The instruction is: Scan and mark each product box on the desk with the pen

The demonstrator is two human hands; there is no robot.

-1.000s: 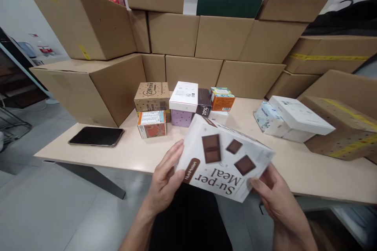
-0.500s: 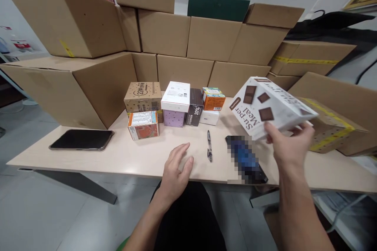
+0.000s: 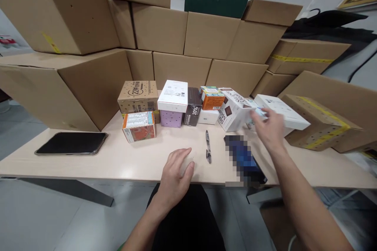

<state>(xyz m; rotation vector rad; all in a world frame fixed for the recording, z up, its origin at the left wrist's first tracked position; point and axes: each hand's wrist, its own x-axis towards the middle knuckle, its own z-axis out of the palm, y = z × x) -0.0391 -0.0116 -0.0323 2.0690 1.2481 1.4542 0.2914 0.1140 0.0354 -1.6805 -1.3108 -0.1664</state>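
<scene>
A white chocolate-print "Super Meal" box (image 3: 232, 115) stands on the table, right of a small orange box (image 3: 212, 101) stacked on a white box (image 3: 208, 117). My right hand (image 3: 270, 125), slightly blurred, is just right of the Super Meal box, thumb and fingers apart. Its fingertips are over a small light-blue and white box (image 3: 257, 109), partly hidden; I cannot tell if they touch it. Beside that hand lies a flat white box (image 3: 284, 111). My left hand (image 3: 176, 174) hovers near the table's front edge, open, holding nothing. A pen (image 3: 208, 147) lies to its right.
A dark phone (image 3: 72, 143) lies at left and a pixelated device (image 3: 246, 160) at right. A row holds a brown printed box (image 3: 138, 96), a white-lidded purple box (image 3: 171, 117), a dark box (image 3: 193, 106); a red-orange box (image 3: 140, 127) stands in front. Large cartons (image 3: 179, 70) wall the back.
The Super Meal box, held in the air by my right hand before, now stands on the table at the row's right end. My right hand has let go of it. The view shifted slightly.
</scene>
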